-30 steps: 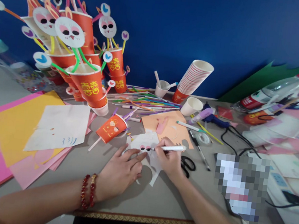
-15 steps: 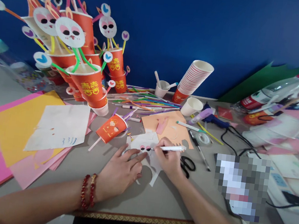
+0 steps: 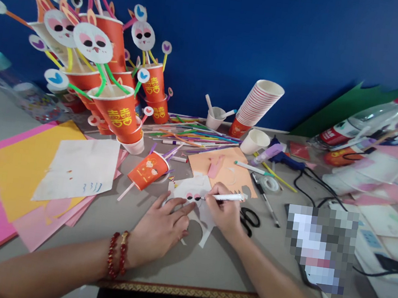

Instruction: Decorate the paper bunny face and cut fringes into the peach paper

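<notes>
My right hand (image 3: pixel 224 212) is closed round a white marker (image 3: pixel 229 197), its tip by the dark eyes drawn on a cut piece of white paper (image 3: pixel 198 184). Pink patches show above those eyes. My left hand (image 3: pixel 165 223), with red bead bracelets at the wrist, lies flat with fingers spread, pressing on the paper's left side. Black-handled scissors (image 3: pixel 249 221) lie just right of my right hand, their blades hidden. An orange paper cup (image 3: pixel 148 169) with straws lies tipped beyond my left hand. Under the white paper's far edge is a peach sheet (image 3: pixel 232 163).
Orange cups with rabbit faces (image 3: pixel 93 43) stand at the left behind coloured paper sheets (image 3: pixel 13 168). Straws (image 3: pixel 189 135) and a tall cup stack (image 3: pixel 259 103) are at the back. A glue gun (image 3: pixel 289 161), a black pen (image 3: pixel 267 204) and a pixelated phone (image 3: pixel 313 252) lie to the right.
Almost nothing differs. Both hands keep their places, and the marker tip stays at the drawn eyes.
</notes>
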Tool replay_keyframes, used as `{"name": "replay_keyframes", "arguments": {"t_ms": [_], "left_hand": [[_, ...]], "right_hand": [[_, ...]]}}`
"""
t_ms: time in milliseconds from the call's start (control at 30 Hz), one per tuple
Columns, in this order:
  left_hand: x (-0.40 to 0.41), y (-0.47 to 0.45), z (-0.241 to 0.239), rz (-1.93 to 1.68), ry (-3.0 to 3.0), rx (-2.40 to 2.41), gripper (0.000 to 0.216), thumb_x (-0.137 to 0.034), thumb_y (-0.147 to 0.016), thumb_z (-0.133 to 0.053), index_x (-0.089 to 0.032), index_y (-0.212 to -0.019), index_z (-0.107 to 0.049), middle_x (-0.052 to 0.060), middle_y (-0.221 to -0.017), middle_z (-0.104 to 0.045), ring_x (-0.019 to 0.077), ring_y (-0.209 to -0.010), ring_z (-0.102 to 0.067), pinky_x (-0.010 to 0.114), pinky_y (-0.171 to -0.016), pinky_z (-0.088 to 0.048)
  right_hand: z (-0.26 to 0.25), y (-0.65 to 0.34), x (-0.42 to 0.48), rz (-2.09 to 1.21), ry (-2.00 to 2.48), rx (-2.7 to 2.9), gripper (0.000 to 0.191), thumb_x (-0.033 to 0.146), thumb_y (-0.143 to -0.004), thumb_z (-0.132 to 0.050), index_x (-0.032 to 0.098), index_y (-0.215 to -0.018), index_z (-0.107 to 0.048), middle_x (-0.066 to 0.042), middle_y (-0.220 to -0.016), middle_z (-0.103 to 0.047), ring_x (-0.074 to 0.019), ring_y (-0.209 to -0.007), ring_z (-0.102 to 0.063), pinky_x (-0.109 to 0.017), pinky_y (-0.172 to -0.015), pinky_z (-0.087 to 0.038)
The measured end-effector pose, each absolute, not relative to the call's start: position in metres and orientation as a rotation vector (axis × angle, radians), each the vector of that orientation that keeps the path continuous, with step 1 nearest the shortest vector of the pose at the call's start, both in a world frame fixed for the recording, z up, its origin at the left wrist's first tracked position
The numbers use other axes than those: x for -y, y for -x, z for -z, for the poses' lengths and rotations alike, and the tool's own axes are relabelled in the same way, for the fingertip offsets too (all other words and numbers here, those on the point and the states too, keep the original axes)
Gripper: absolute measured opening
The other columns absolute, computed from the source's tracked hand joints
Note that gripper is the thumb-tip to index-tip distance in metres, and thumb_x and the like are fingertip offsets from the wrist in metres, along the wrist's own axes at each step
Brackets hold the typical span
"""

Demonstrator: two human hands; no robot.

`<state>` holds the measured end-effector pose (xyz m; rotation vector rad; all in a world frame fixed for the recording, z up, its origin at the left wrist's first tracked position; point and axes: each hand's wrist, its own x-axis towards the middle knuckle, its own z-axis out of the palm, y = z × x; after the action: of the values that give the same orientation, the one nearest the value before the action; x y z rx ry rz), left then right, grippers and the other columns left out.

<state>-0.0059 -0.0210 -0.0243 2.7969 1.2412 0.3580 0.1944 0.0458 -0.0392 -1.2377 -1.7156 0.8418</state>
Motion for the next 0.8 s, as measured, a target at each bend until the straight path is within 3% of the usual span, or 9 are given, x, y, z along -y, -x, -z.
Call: {"name": "replay_keyframes", "arguments": {"t_ms": [800], "left_hand": [[0.0205,0.0060,0.0234,-0.331,-2.799,-1.242,0.016,-0.031,-0.098,-0.051,-0.020,-0.101,-0.062,0.002,-0.140,-0.057,0.0245,-0.129,-0.045,0.050,-0.114,-0.022]], "right_hand": [[0.0388,-0.1944,-0.0458,-0.817,1.246,1.711,0.018,0.018,-0.079,-0.052,0.022,-0.063,-0.044,0.007,-0.052,-0.040,-0.0091,-0.046,-0.037,-0.021,-0.044,-0.029]]}}
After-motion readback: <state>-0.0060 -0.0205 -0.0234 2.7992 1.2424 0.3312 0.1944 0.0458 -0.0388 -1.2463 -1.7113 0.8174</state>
